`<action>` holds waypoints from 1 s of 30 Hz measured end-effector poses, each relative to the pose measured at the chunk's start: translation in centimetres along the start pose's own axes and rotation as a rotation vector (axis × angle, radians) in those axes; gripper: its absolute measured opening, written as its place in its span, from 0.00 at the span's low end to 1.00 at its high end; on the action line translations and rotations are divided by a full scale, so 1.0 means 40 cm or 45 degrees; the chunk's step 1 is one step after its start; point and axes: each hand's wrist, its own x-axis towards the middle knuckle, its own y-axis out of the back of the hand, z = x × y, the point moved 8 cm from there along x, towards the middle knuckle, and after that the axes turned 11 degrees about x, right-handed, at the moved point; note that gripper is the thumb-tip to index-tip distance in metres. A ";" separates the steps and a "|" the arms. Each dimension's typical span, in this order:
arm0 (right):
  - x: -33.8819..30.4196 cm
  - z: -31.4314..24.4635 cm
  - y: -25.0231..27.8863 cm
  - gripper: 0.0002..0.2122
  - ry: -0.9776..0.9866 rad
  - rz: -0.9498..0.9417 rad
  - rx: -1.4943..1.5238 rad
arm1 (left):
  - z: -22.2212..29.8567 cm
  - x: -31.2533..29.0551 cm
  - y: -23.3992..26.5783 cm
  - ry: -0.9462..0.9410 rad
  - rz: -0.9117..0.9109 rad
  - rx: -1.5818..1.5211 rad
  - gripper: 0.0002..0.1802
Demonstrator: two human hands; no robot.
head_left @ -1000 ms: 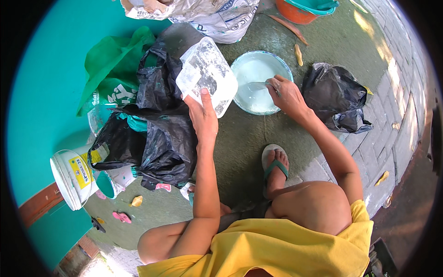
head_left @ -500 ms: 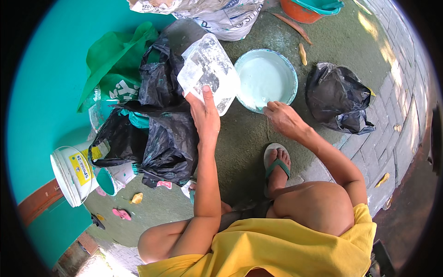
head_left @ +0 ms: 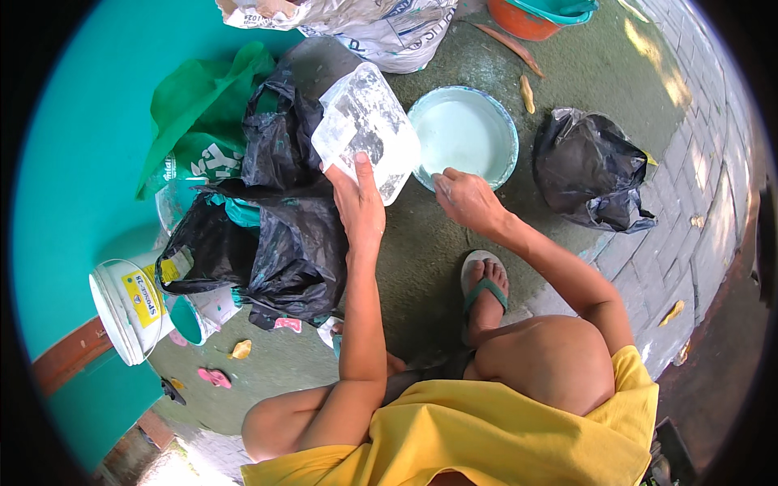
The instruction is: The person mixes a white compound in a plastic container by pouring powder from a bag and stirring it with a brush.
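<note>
My left hand (head_left: 357,198) grips a white plastic tub (head_left: 374,121), thumb on top and fingers underneath. Grey and white powdery smears mark the tub, which is tilted. Just right of it, on the ground, stands a round basin (head_left: 513,154) of pale bluish-white liquid. My right hand (head_left: 470,198) is at the basin's near edge, fingers pinched together. Whatever they hold, if anything, is hidden. Close to my left forearm is an open black plastic bag (head_left: 300,243) with teal smears.
On the right sits another black bag (head_left: 587,166). At the back are a large white sack (head_left: 397,36) and an orange basin (head_left: 523,23) with a teal one in it. A white bucket (head_left: 121,312) stands by the teal wall (head_left: 89,162), near a green bag (head_left: 194,113).
My right hand has moved left along the basin's near edge, toward the tub. My left hand and the tub have stayed nearly in place.
</note>
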 end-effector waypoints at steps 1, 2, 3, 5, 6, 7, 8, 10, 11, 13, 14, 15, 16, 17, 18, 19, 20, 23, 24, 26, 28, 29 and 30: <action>-0.006 -0.007 -0.006 0.04 0.061 -0.060 -0.054 | 0.002 0.000 0.005 -0.004 0.004 -0.003 0.46; -0.013 -0.011 -0.011 0.04 0.121 -0.120 -0.108 | 0.004 -0.001 0.010 -0.007 0.009 -0.006 0.45; -0.023 -0.004 -0.011 0.03 0.151 -0.182 -0.141 | 0.005 0.000 0.016 -0.010 0.013 -0.010 0.45; -0.060 0.024 0.002 0.03 0.200 -0.316 -0.214 | 0.002 0.003 0.018 -0.005 0.025 0.016 0.45; -0.070 0.038 0.032 0.03 0.208 -0.267 -0.228 | -0.001 0.004 0.016 -0.001 0.027 0.026 0.45; -0.072 0.044 0.067 0.03 0.221 -0.217 -0.242 | 0.000 0.003 0.015 -0.002 0.028 0.015 0.45; -0.062 0.049 0.097 0.02 0.196 -0.220 -0.218 | -0.001 0.004 0.016 -0.002 0.031 0.005 0.45; -0.035 0.041 0.158 0.02 0.178 -0.115 -0.138 | -0.001 0.004 0.018 0.008 0.026 0.001 0.45; -0.020 0.047 0.175 0.02 0.133 -0.040 -0.123 | 0.001 0.003 0.017 0.018 0.018 0.006 0.45; 0.018 0.061 0.202 0.02 0.043 0.113 -0.090 | 0.004 0.001 0.016 0.016 0.011 0.011 0.45; 0.034 0.078 0.207 0.03 0.056 0.218 -0.122 | 0.007 0.001 0.009 0.000 0.006 0.008 0.45; 0.048 0.098 0.207 0.04 0.046 0.284 -0.137 | 0.010 0.000 0.001 -0.017 0.000 0.004 0.45; 0.072 0.103 0.194 0.04 0.045 0.345 -0.134 | 0.005 0.000 0.008 -0.012 0.001 0.014 0.45; 0.086 0.113 0.194 0.05 0.038 0.411 -0.144 | 0.005 0.000 0.005 -0.013 -0.007 0.015 0.45; 0.098 0.126 0.174 0.06 0.010 0.337 -0.182 | 0.006 0.000 0.001 -0.013 -0.016 0.014 0.45; 0.103 0.123 0.151 0.07 0.024 0.298 -0.157 | 0.005 -0.001 0.002 -0.015 -0.012 0.016 0.45; 0.103 0.120 0.128 0.07 0.037 0.259 -0.134 | 0.005 -0.002 0.001 -0.017 -0.008 0.016 0.45; 0.080 0.096 0.074 0.08 0.064 0.125 -0.056 | -0.002 -0.002 0.005 -0.001 0.004 0.029 0.45; 0.070 0.084 0.061 0.08 0.095 0.088 -0.028 | -0.005 -0.001 0.008 0.008 0.008 0.035 0.45; 0.044 0.077 0.038 0.08 0.148 -0.023 -0.062 | -0.002 0.000 0.000 -0.014 0.003 0.018 0.46; 0.017 0.075 0.030 0.08 0.113 -0.139 -0.083 | 0.000 0.000 -0.003 -0.022 -0.002 0.012 0.46; 0.006 0.068 0.030 0.08 0.098 -0.196 -0.092 | 0.002 -0.001 -0.003 -0.020 -0.005 0.014 0.46; -0.006 0.064 0.031 0.08 0.087 -0.241 -0.107 | 0.003 -0.002 -0.002 -0.017 -0.007 0.016 0.46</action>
